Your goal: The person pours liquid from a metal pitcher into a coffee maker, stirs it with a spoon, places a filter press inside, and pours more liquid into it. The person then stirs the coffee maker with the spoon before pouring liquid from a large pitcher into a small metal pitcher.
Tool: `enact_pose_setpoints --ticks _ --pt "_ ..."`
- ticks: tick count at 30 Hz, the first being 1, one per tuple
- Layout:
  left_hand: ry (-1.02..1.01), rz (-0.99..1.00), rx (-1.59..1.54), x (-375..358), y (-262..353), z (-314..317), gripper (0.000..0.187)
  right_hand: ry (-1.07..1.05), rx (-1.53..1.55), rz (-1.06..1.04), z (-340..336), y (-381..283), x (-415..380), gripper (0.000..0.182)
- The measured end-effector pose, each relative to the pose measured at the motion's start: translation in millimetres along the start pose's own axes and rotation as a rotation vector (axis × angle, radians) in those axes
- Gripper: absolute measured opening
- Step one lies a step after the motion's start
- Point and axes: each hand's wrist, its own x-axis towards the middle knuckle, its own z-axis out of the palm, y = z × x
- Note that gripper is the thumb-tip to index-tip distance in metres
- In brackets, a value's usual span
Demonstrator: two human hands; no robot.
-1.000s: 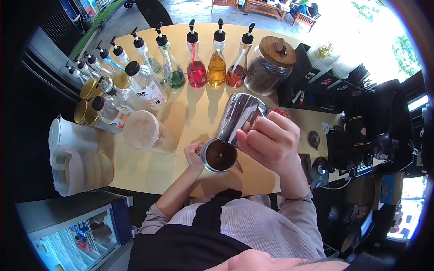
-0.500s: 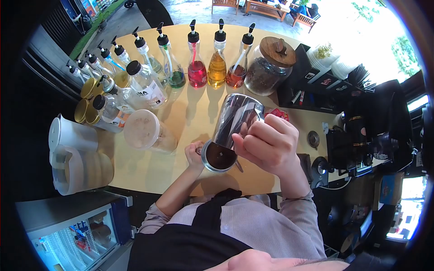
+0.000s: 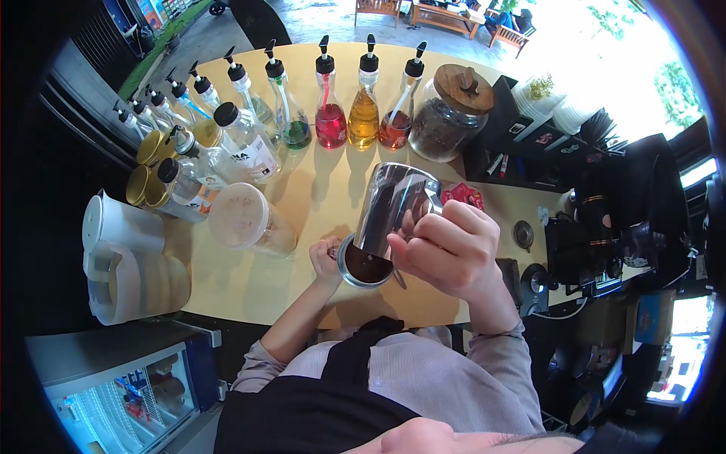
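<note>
My right hand (image 3: pixel 448 247) grips the handle of a steel milk pitcher (image 3: pixel 389 204), tilted with its spout down over a small steel cup (image 3: pixel 364 265). The cup holds dark brown liquid. My left hand (image 3: pixel 325 259) holds that cup from its left side, just above the tan counter (image 3: pixel 249 284). The pitcher's lower rim overlaps the cup's far edge and hides part of the liquid.
A row of syrup pump bottles (image 3: pixel 331 113) lines the counter's far edge, beside a wood-lidded glass jar (image 3: pixel 451 113). A clear lidded cup (image 3: pixel 243 219) and white pitchers (image 3: pixel 125 257) stand left. Black equipment (image 3: pixel 597 227) sits to the right.
The steel pitcher has tipped further and moved down and left over the cup, covering more of its opening. My left hand and the cup stayed put.
</note>
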Motion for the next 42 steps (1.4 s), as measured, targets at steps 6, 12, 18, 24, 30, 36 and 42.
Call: enact_pose_setpoints --ticks 6,12,18,24,30,36,42 --pt "-0.033 0.080 0.270 1.2 65.2 38.3 0.052 0.041 -0.004 0.036 1.0 1.9 -3.1 0.034" --pt "-0.020 0.077 0.239 1.9 52.1 32.2 0.052 0.124 0.237 0.745 22.8 24.1 -46.8 0.033" --pt "0.030 0.059 0.249 0.5 52.7 35.1 0.051 0.369 0.681 1.287 70.4 47.1 -129.4 0.039" --pt "-0.014 0.028 0.194 1.7 35.6 18.7 0.051 0.482 0.795 1.639 96.2 33.7 -181.5 0.031" --pt "0.024 0.003 0.125 1.4 34.7 20.7 0.051 0.522 0.755 1.624 103.4 23.7 -191.6 0.032" --pt "-0.007 0.010 0.119 0.3 44.8 28.4 0.049 0.470 0.685 1.586 99.9 17.1 -191.2 0.026" --pt "0.051 -0.042 -0.001 3.7 11.3 4.1 0.046 0.663 0.248 1.231 94.6 -1.1 -202.3 0.015"
